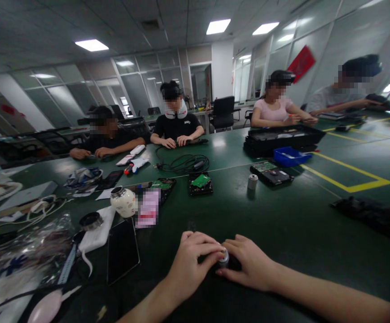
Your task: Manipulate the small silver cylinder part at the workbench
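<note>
A small silver metal cylinder (224,259) is upright at the near middle of the green table (302,233). My left hand (195,253) is closed at its top, with thumb and fingertips pinching there. From the other side my right hand (248,262) curls around the cylinder's body, its thumb low in front. The fingers hide much of the cylinder, so I cannot tell its exact kind. Farther off, a similar silver cylinder (252,181) stands apart, near a hard drive (272,172) with a green circuit board.
Left of my hands lie a black-screened phone (123,251), a cream jar (123,202), a dark round lid (91,221) and a plastic bag (29,251). Beyond are a circuit-board device (200,183), coiled black cable (184,163) and blue tray (291,156). Several people sit across the table.
</note>
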Demonstrator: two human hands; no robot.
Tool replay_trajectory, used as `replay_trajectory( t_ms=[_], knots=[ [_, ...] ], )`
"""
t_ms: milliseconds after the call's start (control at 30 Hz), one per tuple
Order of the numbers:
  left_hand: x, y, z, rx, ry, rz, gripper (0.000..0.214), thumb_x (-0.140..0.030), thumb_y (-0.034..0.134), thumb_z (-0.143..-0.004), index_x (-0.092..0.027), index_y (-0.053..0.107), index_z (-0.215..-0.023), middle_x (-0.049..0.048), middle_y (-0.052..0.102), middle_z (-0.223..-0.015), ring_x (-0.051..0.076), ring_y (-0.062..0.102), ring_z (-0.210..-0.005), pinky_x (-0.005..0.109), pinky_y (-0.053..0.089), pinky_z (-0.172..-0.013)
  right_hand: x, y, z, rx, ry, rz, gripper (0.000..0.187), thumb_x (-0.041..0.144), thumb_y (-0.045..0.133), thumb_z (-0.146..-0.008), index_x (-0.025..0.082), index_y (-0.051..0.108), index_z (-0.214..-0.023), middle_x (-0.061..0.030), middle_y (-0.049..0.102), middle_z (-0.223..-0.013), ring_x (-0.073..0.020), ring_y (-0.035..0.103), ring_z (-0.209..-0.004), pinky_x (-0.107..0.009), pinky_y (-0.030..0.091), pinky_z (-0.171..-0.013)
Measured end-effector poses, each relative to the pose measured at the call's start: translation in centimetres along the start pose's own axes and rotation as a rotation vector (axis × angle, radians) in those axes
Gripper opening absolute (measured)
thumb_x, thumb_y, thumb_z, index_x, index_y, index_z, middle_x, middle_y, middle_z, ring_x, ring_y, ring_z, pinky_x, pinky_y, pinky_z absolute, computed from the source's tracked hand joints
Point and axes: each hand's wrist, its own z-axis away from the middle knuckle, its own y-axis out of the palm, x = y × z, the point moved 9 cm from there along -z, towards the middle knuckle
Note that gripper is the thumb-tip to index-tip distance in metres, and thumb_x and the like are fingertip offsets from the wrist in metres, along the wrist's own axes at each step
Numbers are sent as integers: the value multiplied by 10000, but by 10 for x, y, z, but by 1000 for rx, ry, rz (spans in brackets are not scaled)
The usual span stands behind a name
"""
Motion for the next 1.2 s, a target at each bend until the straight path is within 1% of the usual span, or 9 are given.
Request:
replay_trajectory(
  t_ms=[233, 367, 567, 700, 767, 867, 967, 1067, 1200],
  knots=[
    [7, 3, 4, 28, -49, 105, 451, -186, 739, -788, -335, 631, -1200, 19, 640, -1242, 253, 511, -1187, 423, 406, -995, -1, -1, 1, -33, 2, -32, 302, 426, 593, -858, 195, 595, -1051, -52, 691, -949, -214, 621, -839, -330, 365, -776],
    [7, 2, 2, -20, -51, 121, 272, -203, 731, -802, -321, 702, -1046, -6, 709, -1120, 243, 577, -1110, 420, 423, -976, -2, 0, -1, -11, 10, -17, 296, 453, 585, -861, 196, 607, -1006, -48, 692, -917, -214, 623, -823, -331, 365, -765],
    [8, -6, 5, -184, -51, 128, 69, -217, 750, -778, -239, 692, -808, 14, 725, -853, 236, 655, -891, 368, 488, -811, -1, 1, -1, 18, 7, 15, 307, 491, 560, -868, 194, 605, -931, -38, 673, -879, -201, 604, -768, -323, 365, -726],
    [33, -30, 4, -383, -87, 170, 102, -232, 710, -816, -224, 609, -827, 13, 722, -877, 223, 681, -878, 376, 481, -846, 0, -2, 0, 8, 27, 5, 330, 504, 564, -865, 193, 606, -970, -38, 669, -880, -202, 597, -757, -327, 367, -733],
    [54, -41, 2, -447, -142, 51, 114, -242, 709, -818, -225, 603, -855, 13, 732, -890, 230, 677, -895, 409, 454, -887, 0, -3, 0, 5, 34, -4, 338, 509, 566, -864, 196, 606, -985, -36, 669, -890, -200, 591, -751, -323, 369, -726],
    [82, -37, -3, -375, -186, -161, 76, -202, 714, -798, -230, 649, -825, 11, 740, -865, 268, 648, -957, 454, 429, -888, 0, -3, -1, 11, 37, -9, 335, 509, 567, -864, 201, 610, -989, -33, 669, -896, -196, 586, -745, -320, 373, -721],
    [97, -29, -3, -327, -190, -184, 137, -140, 720, -771, -244, 679, -850, 6, 748, -862, 293, 626, -1022, 493, 401, -915, 0, -4, -2, 11, 38, -17, 339, 508, 571, -863, 201, 613, -1000, -33, 669, -901, -196, 588, -752, -320, 374, -723],
    [89, -30, -2, -339, -189, -164, 105, -165, 722, -780, -230, 662, -837, 12, 741, -879, 274, 651, -981, 489, 407, -933, 1, -5, -1, 8, 38, -24, 337, 503, 572, -866, 199, 615, -1006, -34, 668, -902, -196, 587, -758, -321, 373, -725],
    [44, -29, 1, -317, -115, 107, 101, -210, 694, -830, -204, 594, -835, 28, 725, -920, 211, 697, -890, 370, 506, -866, 0, -4, -1, 5, 37, -17, 330, 501, 575, -864, 194, 614, -977, -38, 663, -882, -195, 574, -737, -315, 367, -693]
  ],
)
